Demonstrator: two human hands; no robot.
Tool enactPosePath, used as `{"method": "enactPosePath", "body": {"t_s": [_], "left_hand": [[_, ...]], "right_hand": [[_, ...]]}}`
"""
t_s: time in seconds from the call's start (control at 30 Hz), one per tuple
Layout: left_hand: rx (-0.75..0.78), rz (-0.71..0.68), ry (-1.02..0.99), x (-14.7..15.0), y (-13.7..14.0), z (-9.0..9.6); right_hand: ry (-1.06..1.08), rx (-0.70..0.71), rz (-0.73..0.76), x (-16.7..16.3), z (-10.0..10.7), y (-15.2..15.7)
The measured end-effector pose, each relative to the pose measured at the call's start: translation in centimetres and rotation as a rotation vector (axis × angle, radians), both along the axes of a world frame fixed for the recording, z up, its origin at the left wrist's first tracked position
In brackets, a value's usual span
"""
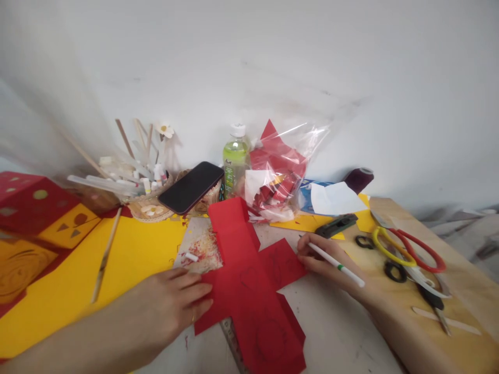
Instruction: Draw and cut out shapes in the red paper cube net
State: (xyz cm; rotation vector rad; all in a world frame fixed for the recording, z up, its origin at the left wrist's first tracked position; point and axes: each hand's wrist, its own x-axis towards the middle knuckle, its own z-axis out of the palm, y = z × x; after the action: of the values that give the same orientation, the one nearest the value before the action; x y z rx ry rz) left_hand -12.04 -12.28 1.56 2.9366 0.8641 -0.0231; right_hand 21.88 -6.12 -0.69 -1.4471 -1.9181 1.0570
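Note:
A red paper cut-out (245, 280), shaped like an unfolded box with flaps, lies in front of me with dark pencil-like drawings on it. My left hand (181, 301) rests on its left flap, fingers stretched over the edge. Between the fingers of my right hand (323, 259) is a slim white marker (331, 263) with a green band; its tip points up and left, just above the right flap. A small white cylinder (191, 256), perhaps a pen cap, sits beside red and yellow crumbs. Part of a ruler (234, 345) shows under the paper.
Behind stand a green drink bottle (235, 158), a clear bag of red scraps (278, 176) and a phone (192, 187). Scissors (405, 249) and a stapler-like dark tool (336, 226) lie at right. Yellow card (144, 254), a stick (106, 257) and red boxes (35, 202) are left.

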Motion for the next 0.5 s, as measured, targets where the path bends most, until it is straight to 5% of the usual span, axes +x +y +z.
{"method": "enactPosePath", "body": {"t_s": [0.2, 0.5], "left_hand": [[0.333, -0.137, -0.162, 1.0, 0.0, -1.2], [0.408, -0.226, -0.24, 6.1, 0.4, -3.6]], "right_hand": [[-0.072, 0.084, -0.016, 1.2, 2.0, 0.0], [-0.181, 0.301, -0.179, 5.4, 2.9, 0.8]]}}
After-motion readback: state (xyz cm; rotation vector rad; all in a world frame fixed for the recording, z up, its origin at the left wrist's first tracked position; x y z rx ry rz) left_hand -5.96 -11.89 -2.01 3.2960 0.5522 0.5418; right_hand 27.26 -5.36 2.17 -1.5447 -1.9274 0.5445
